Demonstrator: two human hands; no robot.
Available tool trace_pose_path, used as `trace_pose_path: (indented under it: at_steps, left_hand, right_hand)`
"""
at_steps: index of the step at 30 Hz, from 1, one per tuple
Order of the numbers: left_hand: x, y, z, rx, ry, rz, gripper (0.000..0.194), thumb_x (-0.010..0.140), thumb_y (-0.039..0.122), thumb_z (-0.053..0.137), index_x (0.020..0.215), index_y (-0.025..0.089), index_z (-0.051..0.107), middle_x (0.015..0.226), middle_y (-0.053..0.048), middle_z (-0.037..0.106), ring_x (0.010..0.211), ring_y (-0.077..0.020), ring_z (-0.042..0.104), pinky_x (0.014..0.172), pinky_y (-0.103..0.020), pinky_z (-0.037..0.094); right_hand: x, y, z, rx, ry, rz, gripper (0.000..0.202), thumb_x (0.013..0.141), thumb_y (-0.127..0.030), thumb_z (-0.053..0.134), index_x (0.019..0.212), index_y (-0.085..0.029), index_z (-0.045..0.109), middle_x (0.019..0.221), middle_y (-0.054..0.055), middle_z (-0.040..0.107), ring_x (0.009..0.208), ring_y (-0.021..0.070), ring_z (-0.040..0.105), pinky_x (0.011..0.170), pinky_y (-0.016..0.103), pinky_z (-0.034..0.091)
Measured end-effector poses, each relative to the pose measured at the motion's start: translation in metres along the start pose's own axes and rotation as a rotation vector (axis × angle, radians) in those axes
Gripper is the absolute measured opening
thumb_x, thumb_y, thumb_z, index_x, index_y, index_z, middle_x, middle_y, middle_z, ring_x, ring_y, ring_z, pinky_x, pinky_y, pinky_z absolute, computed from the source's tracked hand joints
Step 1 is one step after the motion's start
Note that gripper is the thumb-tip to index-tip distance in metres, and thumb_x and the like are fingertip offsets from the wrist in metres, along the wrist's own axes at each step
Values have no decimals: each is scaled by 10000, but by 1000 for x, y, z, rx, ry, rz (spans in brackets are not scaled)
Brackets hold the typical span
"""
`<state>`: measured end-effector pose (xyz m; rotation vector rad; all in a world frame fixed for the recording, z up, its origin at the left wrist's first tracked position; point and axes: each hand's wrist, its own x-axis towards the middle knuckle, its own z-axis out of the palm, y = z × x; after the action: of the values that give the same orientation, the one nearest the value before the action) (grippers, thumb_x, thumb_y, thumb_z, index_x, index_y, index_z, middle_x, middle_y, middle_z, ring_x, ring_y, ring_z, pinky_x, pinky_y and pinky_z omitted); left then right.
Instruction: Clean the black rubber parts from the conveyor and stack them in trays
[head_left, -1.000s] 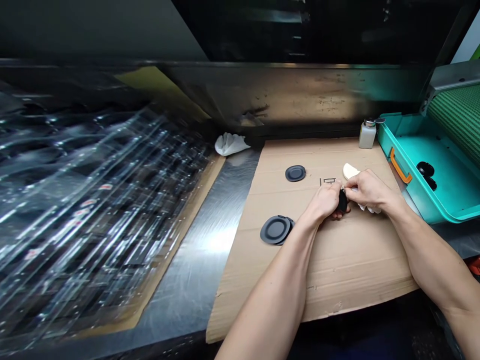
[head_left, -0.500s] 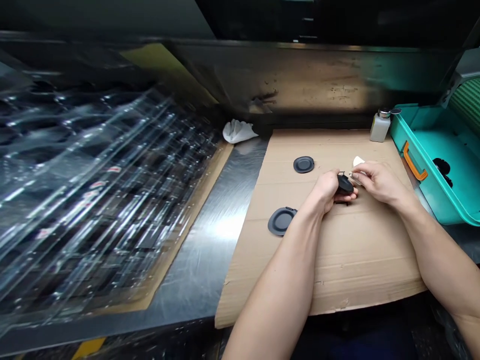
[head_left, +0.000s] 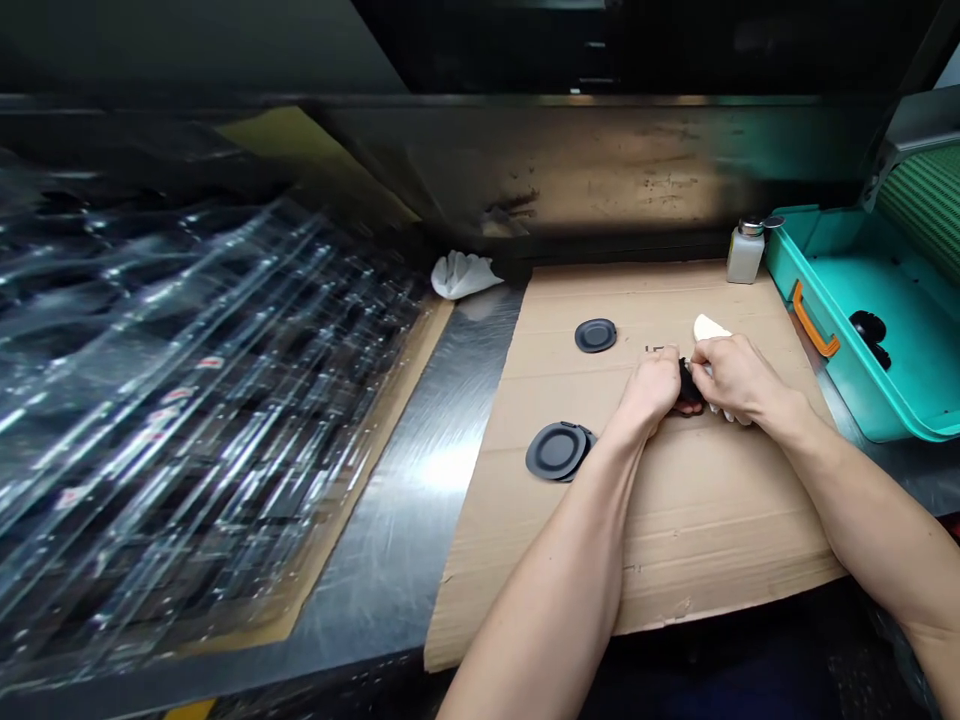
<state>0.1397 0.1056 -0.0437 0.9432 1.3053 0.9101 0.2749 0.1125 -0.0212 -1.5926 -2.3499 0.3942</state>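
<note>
My left hand (head_left: 655, 388) is closed around a small black plastic part (head_left: 689, 390), much of it covered by fingers. Against that part's right side, the fingertips of my right hand (head_left: 733, 374) are pinched together; what they hold is hidden. A white piece (head_left: 709, 327) lies just behind my right hand, partly covered by it. On the cardboard sheet (head_left: 720, 510) left of my hands are two flat, rounded dark covers: a smaller cover (head_left: 596, 336) farther back and a larger cover (head_left: 556, 452) nearer, beside my left forearm, with another dark edge showing from under it.
Stacked clear plastic trays (head_left: 202, 420), blurred, fill the left side. Crumpled white paper (head_left: 463, 274) sits on the metal table (head_left: 405, 510). At the back right stands a bottle with a metal top (head_left: 745, 252), beside a teal bin (head_left: 855, 385) with an orange handle and black parts inside.
My right hand has come in against the black part, which has turned in my left hand and is more covered. The whole view has shifted slightly.
</note>
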Motion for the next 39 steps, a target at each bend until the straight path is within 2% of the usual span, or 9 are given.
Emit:
trace_pose_path:
  at_steps: [4,8,11,16,21,26,30,33,39]
  left_hand:
    - [2,4,-2,-96,14,-53,445,1016,307,300,926,83,674,531,-99,676,439,-195,648,390,-241,491]
    - [2,10,-6,-187,11,-127,440,1022,297,298,967,32,644,569,-138,689,448,-189,651,407,-236,514]
    - [2,13,-8,-203,-29,-139,432,1021,284,294,980,21,635,591,-152,696,455,-187,653,411,-228,517]
    - [2,14,-8,-178,-21,-146,433,1019,291,290,956,35,633,584,-146,692,435,-180,640,402,-225,510]
    - [-1,14,-3,-143,-7,-113,394,1005,259,321,906,63,648,501,-105,643,403,-197,624,373,-238,494]
    - [-1,16,-8,-214,-25,-139,389,1012,273,340,964,44,651,527,-112,657,413,-195,632,366,-233,506]
    - [2,21,-22,-376,-105,-280,460,1027,293,287,1003,3,644,618,-167,701,436,-162,635,393,-192,518]
    - [4,22,-29,-454,-124,-301,442,1016,283,312,1054,-17,633,639,-174,710,431,-153,625,412,-189,532]
    - [4,20,-28,-445,-142,-303,462,1016,294,308,1062,-27,637,647,-187,715,440,-166,637,404,-193,531]
  right_hand:
    - [-3,6,-6,-33,-3,21,154,860,-184,597,770,-193,721,721,77,694,692,202,618,640,291,363]
    - [-3,11,-9,66,99,-43,176,895,-229,567,819,-201,724,696,33,679,640,161,578,635,273,356]
    - [-1,14,-8,78,104,-49,180,910,-267,559,851,-204,717,690,18,669,630,151,563,634,266,351]
    - [0,15,-4,31,81,-59,185,928,-300,550,882,-213,706,786,23,701,679,159,572,644,271,339]
    - [1,4,1,-42,104,-110,210,958,-296,520,958,-218,715,970,54,736,856,197,629,710,282,371]
    - [0,-1,0,-179,54,18,222,944,-294,526,976,-212,729,1009,95,745,872,237,647,702,305,372]
    - [-1,9,-6,-51,167,30,213,944,-293,520,913,-221,718,895,51,741,795,199,640,688,287,362]
    - [0,14,-8,81,258,-19,207,948,-283,515,874,-218,697,780,15,707,720,164,611,682,268,359]
    - [2,14,-4,137,271,-37,160,921,-243,548,850,-217,689,798,10,707,700,152,594,670,260,352]
